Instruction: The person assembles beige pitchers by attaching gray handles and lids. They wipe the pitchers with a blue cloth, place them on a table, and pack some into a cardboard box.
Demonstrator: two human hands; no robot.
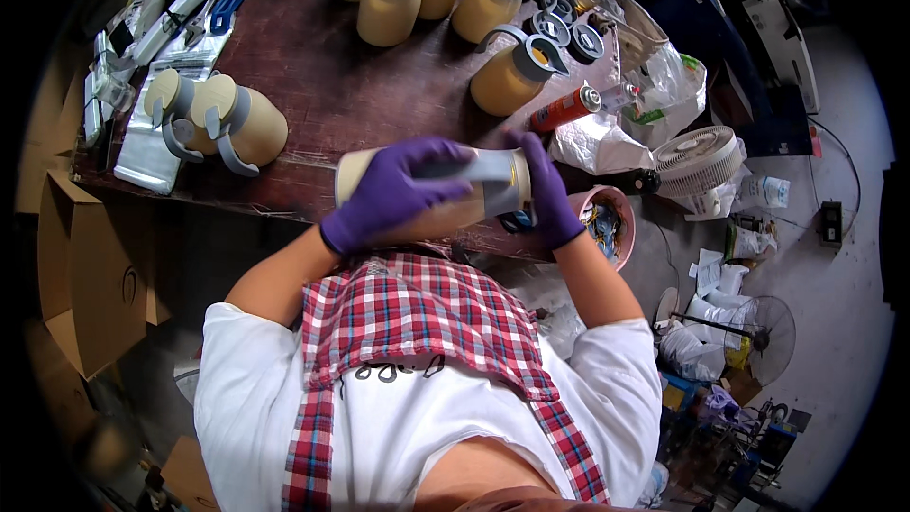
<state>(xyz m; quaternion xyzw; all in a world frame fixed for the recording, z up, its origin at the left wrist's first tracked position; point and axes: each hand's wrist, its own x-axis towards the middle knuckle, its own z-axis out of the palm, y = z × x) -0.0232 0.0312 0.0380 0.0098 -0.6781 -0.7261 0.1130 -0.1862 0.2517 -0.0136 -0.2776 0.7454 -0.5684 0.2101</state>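
Two hands: both in purple gloves, meeting on one beige jug.
Jug position: on its side over the table's near edge, base at 9 o'clock, grey collar at 3; whether it rests on the wood, cannot tell.
Left hand: wrapped across the body, fingers over the grey handle; holding.
Right hand: against the collar end, blurred; finger closure, cannot tell.
Technique (judgement): left palm bears the weight, right works the collar squarely; keep the axis level, avoid squeezing the handle.
Clearance, from the jug: open jug at 1 o'clock, red can at 2; swing neither way.
Edge risk (judgement): slip would drop it toward 6; hold further onto the wood.
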